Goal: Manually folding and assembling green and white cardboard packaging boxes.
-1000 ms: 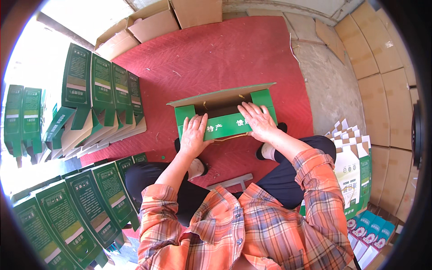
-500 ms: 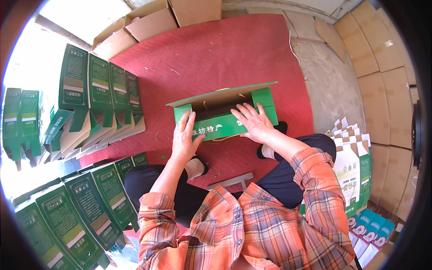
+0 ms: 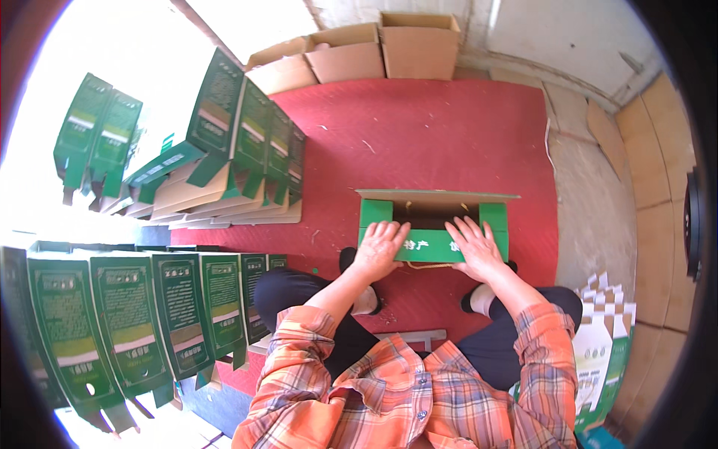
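Note:
A green cardboard carton [image 3: 432,253] with white lettering stands on the red carpet between my feet, its top open. The brown inside of its long far flap [image 3: 441,197] shows, and green end flaps lie to either side of the dark opening. On the near panel's left part rests my left hand [image 3: 379,250], fingers stretched out and flat. My right hand [image 3: 476,248] lies on the right part with fingers spread, their tips by the opening's near edge. A cord handle [image 3: 430,265] shows partly below the near panel. The carton's floor is in shadow.
Rows of green cartons [image 3: 176,314] stand at the left, and more [image 3: 250,123] are stacked behind them. Open brown boxes [image 3: 344,54] line the far wall. White-and-green cartons [image 3: 598,352] stand by my right knee. Brown boxes [image 3: 658,217] form a wall at the right.
The view has shifted, so the carton appears lower, farther right and straighter. My left hand's fingers now lie flatter across the near panel; the right hand stays on it.

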A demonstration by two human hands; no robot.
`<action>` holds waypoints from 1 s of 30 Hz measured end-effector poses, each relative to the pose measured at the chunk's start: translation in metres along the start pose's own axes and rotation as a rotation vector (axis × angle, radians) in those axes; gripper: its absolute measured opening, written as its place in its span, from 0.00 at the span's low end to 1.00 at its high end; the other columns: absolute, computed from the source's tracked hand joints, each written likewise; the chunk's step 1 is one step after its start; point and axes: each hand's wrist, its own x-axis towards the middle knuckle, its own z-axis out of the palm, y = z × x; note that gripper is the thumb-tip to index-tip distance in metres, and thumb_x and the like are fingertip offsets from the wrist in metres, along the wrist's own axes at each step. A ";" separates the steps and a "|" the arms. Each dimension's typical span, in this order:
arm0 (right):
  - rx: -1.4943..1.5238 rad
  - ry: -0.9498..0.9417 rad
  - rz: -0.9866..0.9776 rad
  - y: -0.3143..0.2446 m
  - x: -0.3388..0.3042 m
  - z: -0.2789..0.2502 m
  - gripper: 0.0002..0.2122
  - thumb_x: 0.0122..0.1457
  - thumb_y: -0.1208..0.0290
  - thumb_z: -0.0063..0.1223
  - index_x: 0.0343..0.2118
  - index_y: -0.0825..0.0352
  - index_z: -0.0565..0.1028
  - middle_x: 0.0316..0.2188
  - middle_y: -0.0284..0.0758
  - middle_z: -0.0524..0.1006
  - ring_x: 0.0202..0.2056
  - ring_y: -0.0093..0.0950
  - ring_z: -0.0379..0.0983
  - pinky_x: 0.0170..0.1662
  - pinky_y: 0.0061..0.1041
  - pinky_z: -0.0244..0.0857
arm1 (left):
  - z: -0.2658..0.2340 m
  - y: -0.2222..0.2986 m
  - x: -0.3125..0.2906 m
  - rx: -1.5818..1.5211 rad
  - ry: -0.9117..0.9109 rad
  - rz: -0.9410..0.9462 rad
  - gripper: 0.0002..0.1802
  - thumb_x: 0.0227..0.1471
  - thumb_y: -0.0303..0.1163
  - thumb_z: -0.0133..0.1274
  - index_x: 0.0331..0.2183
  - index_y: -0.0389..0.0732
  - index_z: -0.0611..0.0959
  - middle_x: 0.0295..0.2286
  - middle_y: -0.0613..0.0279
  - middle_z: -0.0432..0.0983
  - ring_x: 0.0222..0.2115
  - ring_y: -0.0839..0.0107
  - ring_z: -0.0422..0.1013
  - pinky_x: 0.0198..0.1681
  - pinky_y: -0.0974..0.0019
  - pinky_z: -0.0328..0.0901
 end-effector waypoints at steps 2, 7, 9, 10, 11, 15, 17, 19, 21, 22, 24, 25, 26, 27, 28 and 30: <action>0.037 -0.042 0.026 -0.004 0.001 -0.014 0.47 0.40 0.59 0.70 0.64 0.55 0.54 0.64 0.38 0.56 0.66 0.38 0.47 0.64 0.53 0.41 | -0.002 0.000 0.002 -0.011 0.000 0.013 0.49 0.29 0.39 0.70 0.55 0.40 0.68 0.47 0.55 0.67 0.50 0.56 0.63 0.55 0.54 0.56; 0.070 0.186 -0.064 -0.021 -0.002 -0.051 0.38 0.44 0.61 0.67 0.61 0.58 0.61 0.61 0.39 0.60 0.64 0.39 0.50 0.63 0.53 0.44 | -0.005 0.003 0.007 -0.062 0.008 -0.039 0.47 0.33 0.42 0.69 0.54 0.37 0.68 0.47 0.54 0.66 0.51 0.57 0.62 0.54 0.55 0.56; 0.084 0.286 -0.126 -0.026 -0.008 -0.063 0.34 0.46 0.62 0.65 0.58 0.60 0.65 0.59 0.40 0.64 0.62 0.39 0.55 0.62 0.52 0.47 | -0.008 0.001 0.009 -0.112 0.047 -0.105 0.47 0.33 0.42 0.69 0.54 0.37 0.68 0.47 0.54 0.67 0.50 0.57 0.62 0.54 0.55 0.56; 0.200 0.217 -0.180 -0.026 -0.012 -0.068 0.29 0.48 0.62 0.63 0.55 0.62 0.68 0.54 0.40 0.69 0.58 0.39 0.61 0.60 0.48 0.52 | -0.013 0.001 0.011 -0.159 0.032 -0.161 0.48 0.32 0.43 0.69 0.54 0.37 0.67 0.47 0.54 0.66 0.51 0.55 0.61 0.53 0.54 0.56; 0.316 0.145 -0.235 -0.027 -0.016 -0.070 0.25 0.50 0.62 0.61 0.52 0.64 0.71 0.50 0.40 0.73 0.54 0.39 0.66 0.57 0.44 0.56 | -0.014 -0.001 0.013 -0.151 0.038 -0.164 0.48 0.32 0.43 0.69 0.54 0.37 0.67 0.47 0.54 0.66 0.51 0.55 0.61 0.53 0.54 0.56; 0.409 -0.227 -0.212 -0.032 -0.029 -0.062 0.24 0.52 0.61 0.58 0.52 0.65 0.72 0.46 0.43 0.76 0.49 0.40 0.71 0.52 0.38 0.64 | -0.019 -0.015 0.021 -0.413 0.303 -0.361 0.49 0.32 0.44 0.70 0.55 0.36 0.66 0.47 0.49 0.65 0.50 0.51 0.60 0.53 0.51 0.57; 0.365 -0.324 -0.156 -0.032 -0.030 -0.057 0.24 0.53 0.61 0.57 0.53 0.63 0.71 0.47 0.42 0.75 0.50 0.40 0.70 0.53 0.38 0.64 | -0.037 -0.020 0.026 -0.621 0.442 -0.420 0.50 0.34 0.45 0.69 0.55 0.34 0.65 0.47 0.46 0.64 0.50 0.51 0.60 0.54 0.51 0.57; 0.346 -0.307 -0.162 -0.027 -0.027 -0.048 0.24 0.53 0.61 0.57 0.53 0.63 0.71 0.47 0.41 0.75 0.50 0.40 0.70 0.52 0.39 0.64 | -0.067 -0.023 0.031 -1.003 0.530 -0.498 0.48 0.41 0.44 0.67 0.57 0.30 0.63 0.48 0.48 0.63 0.51 0.58 0.61 0.55 0.59 0.58; 0.311 -0.281 -0.147 -0.023 -0.032 -0.050 0.24 0.54 0.61 0.57 0.53 0.63 0.71 0.47 0.40 0.75 0.49 0.40 0.70 0.52 0.41 0.64 | -0.112 -0.020 0.046 -1.358 0.676 -0.437 0.45 0.45 0.42 0.65 0.57 0.30 0.63 0.49 0.52 0.65 0.52 0.63 0.62 0.54 0.61 0.59; 0.299 -0.265 -0.118 -0.021 -0.031 -0.050 0.24 0.54 0.61 0.57 0.53 0.63 0.70 0.47 0.40 0.75 0.49 0.40 0.71 0.51 0.41 0.64 | -0.143 -0.019 0.050 -1.418 0.712 -0.404 0.42 0.47 0.41 0.63 0.56 0.30 0.63 0.49 0.53 0.66 0.52 0.64 0.62 0.55 0.61 0.58; 0.284 -0.219 -0.107 -0.022 -0.027 -0.050 0.25 0.53 0.61 0.58 0.54 0.62 0.69 0.45 0.41 0.76 0.48 0.40 0.71 0.50 0.40 0.64 | -0.208 -0.022 0.052 -1.482 0.834 -0.365 0.38 0.51 0.40 0.60 0.56 0.31 0.64 0.47 0.54 0.70 0.50 0.65 0.66 0.55 0.61 0.60; 0.285 -0.215 -0.114 -0.024 -0.025 -0.050 0.25 0.53 0.61 0.58 0.54 0.62 0.69 0.45 0.41 0.76 0.48 0.40 0.71 0.50 0.40 0.64 | -0.236 -0.026 0.052 -1.488 0.914 -0.360 0.35 0.53 0.39 0.59 0.56 0.31 0.64 0.45 0.55 0.72 0.48 0.65 0.68 0.54 0.61 0.62; 0.288 -0.224 -0.112 -0.024 -0.024 -0.051 0.25 0.53 0.61 0.58 0.54 0.62 0.69 0.45 0.41 0.76 0.48 0.39 0.71 0.50 0.40 0.64 | -0.260 -0.033 0.053 -1.532 0.946 -0.318 0.29 0.55 0.40 0.56 0.53 0.35 0.68 0.46 0.55 0.73 0.47 0.63 0.70 0.52 0.58 0.65; 0.289 -0.233 -0.112 -0.024 -0.024 -0.051 0.26 0.52 0.62 0.59 0.54 0.62 0.69 0.45 0.41 0.76 0.47 0.39 0.71 0.50 0.40 0.64 | -0.283 -0.040 0.053 -1.573 0.979 -0.273 0.23 0.57 0.41 0.53 0.50 0.39 0.72 0.46 0.55 0.74 0.47 0.61 0.72 0.49 0.56 0.68; 0.290 -0.230 -0.110 -0.024 -0.024 -0.051 0.26 0.52 0.62 0.59 0.54 0.62 0.69 0.45 0.41 0.76 0.47 0.39 0.71 0.50 0.40 0.64 | -0.307 -0.041 0.054 -1.609 1.045 -0.221 0.23 0.58 0.41 0.52 0.51 0.39 0.72 0.46 0.54 0.74 0.46 0.59 0.72 0.49 0.54 0.69; 0.275 -0.248 -0.103 -0.024 -0.025 -0.049 0.26 0.52 0.62 0.59 0.54 0.63 0.69 0.45 0.41 0.76 0.48 0.39 0.71 0.50 0.39 0.65 | -0.344 -0.061 0.049 -1.601 1.181 -0.132 0.23 0.59 0.41 0.50 0.52 0.39 0.72 0.48 0.53 0.73 0.46 0.56 0.72 0.49 0.51 0.69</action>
